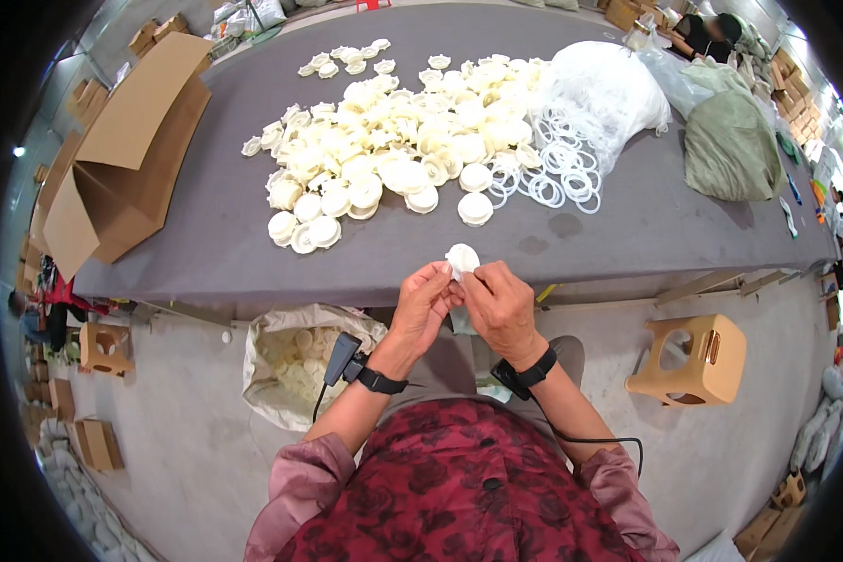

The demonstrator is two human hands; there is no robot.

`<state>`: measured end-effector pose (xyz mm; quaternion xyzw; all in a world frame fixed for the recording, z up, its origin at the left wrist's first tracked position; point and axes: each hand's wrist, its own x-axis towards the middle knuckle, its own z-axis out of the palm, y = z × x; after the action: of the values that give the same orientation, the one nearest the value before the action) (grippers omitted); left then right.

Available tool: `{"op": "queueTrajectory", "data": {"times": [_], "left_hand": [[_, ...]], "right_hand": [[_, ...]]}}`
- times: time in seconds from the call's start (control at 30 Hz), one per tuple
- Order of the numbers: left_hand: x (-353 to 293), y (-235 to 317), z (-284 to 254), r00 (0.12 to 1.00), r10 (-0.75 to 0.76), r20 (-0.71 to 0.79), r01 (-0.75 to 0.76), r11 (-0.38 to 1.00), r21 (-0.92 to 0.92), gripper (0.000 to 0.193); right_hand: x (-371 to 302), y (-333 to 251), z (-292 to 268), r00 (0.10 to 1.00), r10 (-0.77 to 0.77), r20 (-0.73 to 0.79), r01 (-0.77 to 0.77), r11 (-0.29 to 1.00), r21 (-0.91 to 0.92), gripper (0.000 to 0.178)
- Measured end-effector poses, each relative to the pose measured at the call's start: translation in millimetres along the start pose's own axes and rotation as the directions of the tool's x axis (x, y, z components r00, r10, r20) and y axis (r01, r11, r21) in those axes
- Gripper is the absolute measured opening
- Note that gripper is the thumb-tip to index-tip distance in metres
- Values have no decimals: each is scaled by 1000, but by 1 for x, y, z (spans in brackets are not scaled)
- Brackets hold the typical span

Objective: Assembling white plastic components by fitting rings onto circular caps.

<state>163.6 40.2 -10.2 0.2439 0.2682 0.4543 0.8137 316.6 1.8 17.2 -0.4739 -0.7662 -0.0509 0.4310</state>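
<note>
Close to the table's near edge, a round white plastic cap (462, 258) is held up between my two hands. My left hand (423, 307) pinches its left side with thumb and fingers. At its lower right, the fingers of my right hand (502, 307) are closed against it. Whether a ring sits on the cap is too small to tell. Beyond my hands spreads a large heap of cream-coloured plastic caps (384, 140). Against its right side lie loose translucent white rings (571, 159), spilling from a clear plastic bag (618, 84).
A grey-covered table (628, 244) spans the front. On its left stands an open cardboard box (145, 140); a grey-green sack (732, 145) rests at the right. Below, an open white sack (260, 347) holds more caps. A tan stool (712, 361) stands right. Another person (707, 37) is at the far right.
</note>
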Motion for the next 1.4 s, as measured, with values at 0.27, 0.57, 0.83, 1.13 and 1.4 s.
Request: {"op": "queueTrajectory", "data": {"times": [0.27,0.57,0.83,1.13,1.4], "left_hand": [[-7,-4,-6,1000,19,8,-19,997,73,13],[-13,-3,4,995,33,98,-31,999,-28,20],[-24,-12,-13,991,25,134,-13,996,-91,29],[-37,-12,-14,986,25,167,-32,999,40,13],[-41,16,-3,975,34,219,-92,962,258,15]], "right_hand": [[-12,-7,-5,999,24,-39,-22,999,36,22],[-19,-6,3,754,655,52,-510,533,675,11],[-24,-10,-9,705,650,282,-578,297,760,19],[-22,-16,-20,705,635,316,-544,198,815,28],[-12,-2,-43,894,351,278,-439,570,695,31]]}}
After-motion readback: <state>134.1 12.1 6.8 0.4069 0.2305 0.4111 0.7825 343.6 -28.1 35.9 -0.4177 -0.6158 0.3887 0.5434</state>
